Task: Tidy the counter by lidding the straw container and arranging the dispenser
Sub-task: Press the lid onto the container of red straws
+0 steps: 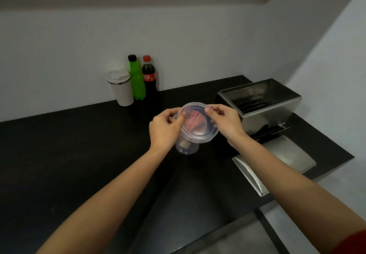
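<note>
A clear plastic container (187, 147) stands on the black counter (79, 144), with red straws (193, 120) showing through its clear round lid (200, 133). The lid rests on the container's rim. My left hand (165, 130) grips the lid's left edge, thumb on top. My right hand (224, 122) pinches the lid's far right edge. To the right stands the steel dispenser (277, 111), its top open, with dark straws in its front slot (267, 133).
A white tumbler (121, 88), a green bottle (137, 78) and a cola bottle (149, 80) stand against the back wall. A steel lid or tray (277, 162) lies in front of the dispenser near the counter's right edge. Walls close in behind and to the right.
</note>
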Demonstrator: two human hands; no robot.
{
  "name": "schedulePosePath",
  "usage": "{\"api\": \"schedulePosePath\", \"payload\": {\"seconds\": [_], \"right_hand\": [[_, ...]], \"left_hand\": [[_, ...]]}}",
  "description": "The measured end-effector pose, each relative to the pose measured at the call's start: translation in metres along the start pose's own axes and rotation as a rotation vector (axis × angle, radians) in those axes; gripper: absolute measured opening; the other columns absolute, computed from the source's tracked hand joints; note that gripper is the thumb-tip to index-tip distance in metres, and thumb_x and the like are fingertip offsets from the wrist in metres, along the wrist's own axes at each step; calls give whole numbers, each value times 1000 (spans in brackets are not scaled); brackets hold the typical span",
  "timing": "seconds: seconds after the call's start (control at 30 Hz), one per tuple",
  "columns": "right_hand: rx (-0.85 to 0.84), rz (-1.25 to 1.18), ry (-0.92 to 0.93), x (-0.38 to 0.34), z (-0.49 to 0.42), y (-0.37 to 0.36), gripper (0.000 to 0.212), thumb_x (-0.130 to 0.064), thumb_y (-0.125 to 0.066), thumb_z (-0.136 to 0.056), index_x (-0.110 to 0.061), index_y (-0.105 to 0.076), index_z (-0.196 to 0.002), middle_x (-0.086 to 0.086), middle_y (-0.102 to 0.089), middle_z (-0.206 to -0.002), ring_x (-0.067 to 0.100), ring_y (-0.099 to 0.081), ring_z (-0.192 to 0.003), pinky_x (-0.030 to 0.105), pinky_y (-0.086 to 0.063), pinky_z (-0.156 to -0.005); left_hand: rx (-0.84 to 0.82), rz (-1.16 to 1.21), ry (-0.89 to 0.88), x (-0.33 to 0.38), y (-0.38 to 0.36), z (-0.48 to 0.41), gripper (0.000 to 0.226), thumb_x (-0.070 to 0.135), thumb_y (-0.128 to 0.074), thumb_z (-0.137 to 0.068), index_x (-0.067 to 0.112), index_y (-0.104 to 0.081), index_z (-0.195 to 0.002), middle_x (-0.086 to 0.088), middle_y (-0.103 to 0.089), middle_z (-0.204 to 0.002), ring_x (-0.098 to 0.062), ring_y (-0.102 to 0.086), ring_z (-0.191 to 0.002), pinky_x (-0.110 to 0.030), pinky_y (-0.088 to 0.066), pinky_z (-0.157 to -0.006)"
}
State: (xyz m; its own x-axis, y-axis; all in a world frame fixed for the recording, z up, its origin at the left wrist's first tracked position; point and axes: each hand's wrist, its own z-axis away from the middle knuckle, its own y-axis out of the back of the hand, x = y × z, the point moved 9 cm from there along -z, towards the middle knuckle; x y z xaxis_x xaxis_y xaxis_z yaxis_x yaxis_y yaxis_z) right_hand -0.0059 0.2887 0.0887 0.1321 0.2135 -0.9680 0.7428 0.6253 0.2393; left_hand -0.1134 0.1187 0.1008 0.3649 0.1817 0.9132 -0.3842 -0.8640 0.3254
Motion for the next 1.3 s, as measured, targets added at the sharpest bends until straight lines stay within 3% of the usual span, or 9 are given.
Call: {"api": "schedulePosePath", "payload": {"seconds": [0.13, 0.27, 0.47, 0.63, 0.73, 0.87, 1.03, 1.3], "right_hand": [[-52, 78, 25, -1, -22, -11, 23, -26, -59, -88, -23, -63, -110, -8, -65, -96, 5, -63, -88, 23, -53, -74], [-133, 131, 40, 2, -33, -29, 26, -25, -57, -89, -22, -62, -114, -8, -64, -98, 4, -63, -87, 19, -51, -71], [-136, 197, 21, 9, -44, -39, 26, -22, -59, -88, -19, -62, -114, -3, -66, -107, 8, -61, -94, 27, -52, -82], [-114, 264, 31, 8, -52, -39, 27, -21, -59, -88, -18, -62, -114, -1, -65, -111, 3, -57, -90, 13, -42, -69], [-112, 285, 17, 8, -57, -38, 27, -21, -59, -88, -18, -62, -115, -1, -65, -112, 4, -57, -91, 14, -43, -71], [-131, 291, -13, 16, -60, -36, 26, -21, -60, -87, -19, -63, -112, -1, -66, -111, 0, -54, -85, 10, -38, -62], [-135, 299, -27, 24, -61, -36, 25, -22, -61, -86, -21, -64, -111, -3, -66, -110, 3, -57, -89, 18, -45, -75], [-117, 299, -31, 33, -60, -36, 25, -22, -61, -86, -21, -65, -111, -3, -66, -108, 3, -58, -88, 14, -42, -69]], "left_hand": [[67, -43, 55, -8, 3, -15, 28, 34, -63, -85, 24, -65, -111, 7, -66, -72, -2, -63, -62, -16, -49, -56], [96, -105, 132, -25, 3, -22, 35, 37, -59, -87, 21, -62, -118, 5, -66, -74, -4, -64, -65, -19, -48, -58], [33, -224, 209, -42, 3, -32, 38, 42, -55, -88, 22, -62, -120, 5, -68, -78, -10, -65, -69, -36, -57, -69], [-25, -292, 244, -46, 0, -43, 38, 43, -55, -88, 22, -62, -119, 8, -66, -84, -5, -61, -72, -29, -52, -68], [-52, -287, 259, -47, -3, -46, 38, 43, -55, -88, 21, -62, -119, 7, -65, -87, -5, -60, -75, -29, -52, -70], [-95, -281, 268, -52, -8, -46, 37, 43, -56, -88, 21, -62, -118, 5, -67, -93, -9, -63, -80, -34, -54, -75], [-115, -288, 273, -56, -11, -50, 37, 44, -57, -87, 23, -63, -116, 5, -67, -94, -9, -64, -80, -33, -55, -73], [-141, -247, 255, -62, -16, -45, 35, 40, -56, -88, 20, -64, -116, 3, -68, -95, -9, -65, -82, -36, -56, -78]]}}
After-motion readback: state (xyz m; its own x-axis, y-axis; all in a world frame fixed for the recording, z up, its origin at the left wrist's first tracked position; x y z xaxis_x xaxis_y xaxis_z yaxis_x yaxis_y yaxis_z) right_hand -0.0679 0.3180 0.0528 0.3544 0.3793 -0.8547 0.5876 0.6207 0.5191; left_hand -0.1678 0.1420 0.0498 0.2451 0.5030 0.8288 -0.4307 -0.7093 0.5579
